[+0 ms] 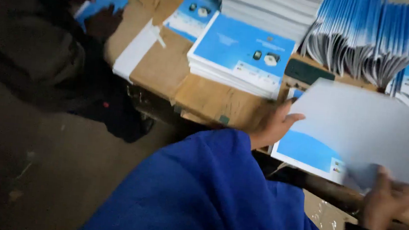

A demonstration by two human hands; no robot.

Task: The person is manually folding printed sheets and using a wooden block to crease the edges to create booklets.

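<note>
White sheet (376, 130) lifts flat over the blue booklet (305, 151), left hand (275, 126) steadying its edge, right hand (389, 198) pinching the near corner for control.

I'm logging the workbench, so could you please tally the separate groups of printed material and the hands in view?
Flat stacks of blue-covered booklets: 3, e.g. the middle stack
Upright fanned row of booklets: 1
Large pale sheet held by left hand and right hand: 1
Co-worker's hand: 1
Hands in all: 3
Total: 8
</note>
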